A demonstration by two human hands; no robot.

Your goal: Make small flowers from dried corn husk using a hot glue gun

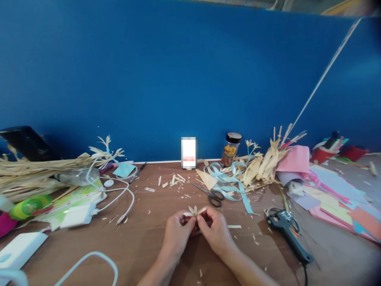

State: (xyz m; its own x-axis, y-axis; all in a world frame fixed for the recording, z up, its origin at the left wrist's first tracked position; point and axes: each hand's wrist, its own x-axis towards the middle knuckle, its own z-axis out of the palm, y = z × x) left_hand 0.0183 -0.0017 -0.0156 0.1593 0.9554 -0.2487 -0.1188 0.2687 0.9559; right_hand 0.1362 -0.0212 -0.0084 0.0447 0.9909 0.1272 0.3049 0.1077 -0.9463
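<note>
A small pale flower, its pointed petals cut from what looks like dried husk, is held up between my two hands near the table's front. My left hand pinches it from the left, thumb and fingers closed. From the other side my right hand grips it the same way, with the thumbs almost touching at its base. The lower part of the flower is hidden behind my fingers. Black-handled scissors lie just beyond my right hand. A pale strip rests beside that hand.
A glue gun lies at right, near coloured paper. Dried husks, blue ribbon and a black-lidded jar stand or lie behind. White cables, chargers and more husks crowd the left.
</note>
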